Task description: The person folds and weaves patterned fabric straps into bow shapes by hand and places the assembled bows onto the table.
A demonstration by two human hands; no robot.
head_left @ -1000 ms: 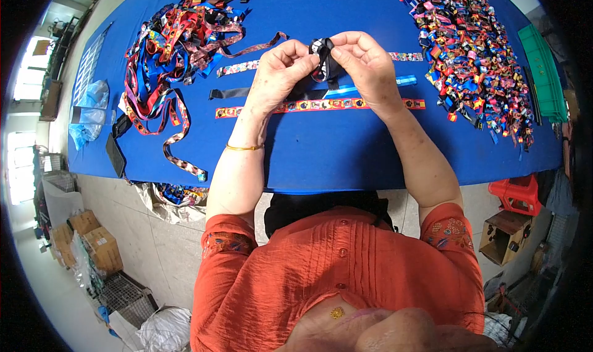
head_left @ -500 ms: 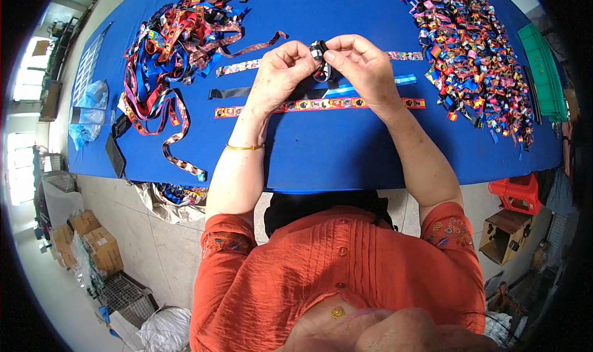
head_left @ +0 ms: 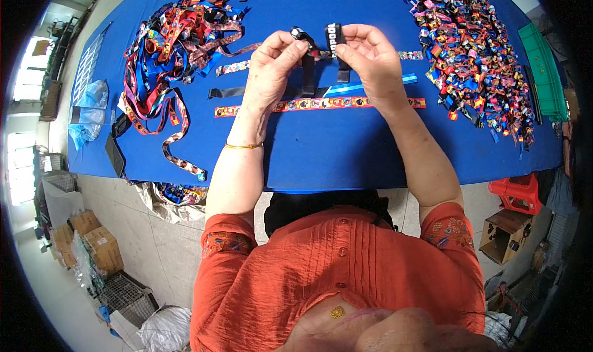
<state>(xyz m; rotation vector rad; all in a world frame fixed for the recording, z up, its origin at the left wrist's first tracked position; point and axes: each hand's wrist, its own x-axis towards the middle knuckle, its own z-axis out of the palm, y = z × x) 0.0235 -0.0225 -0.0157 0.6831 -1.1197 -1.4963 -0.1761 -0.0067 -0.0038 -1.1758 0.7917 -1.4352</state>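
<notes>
Black strap [head_left: 333, 33] | white letters [head_left: 334, 42], word unclear | pinched, right hand [head_left: 374, 60]

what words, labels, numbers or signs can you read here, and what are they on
"ODO", seemingly: white lettering on the black strap in the right hand, otherwise unclear.
Red-and-yellow ribbon: print too small to read.
Cardboard box: any marks too blurred.

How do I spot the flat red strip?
On the blue table, look between the left pile and right heap. There, the red strip lies nearest the person. Its yellow panels set it apart from the black strip and pale strip beyond.
</notes>
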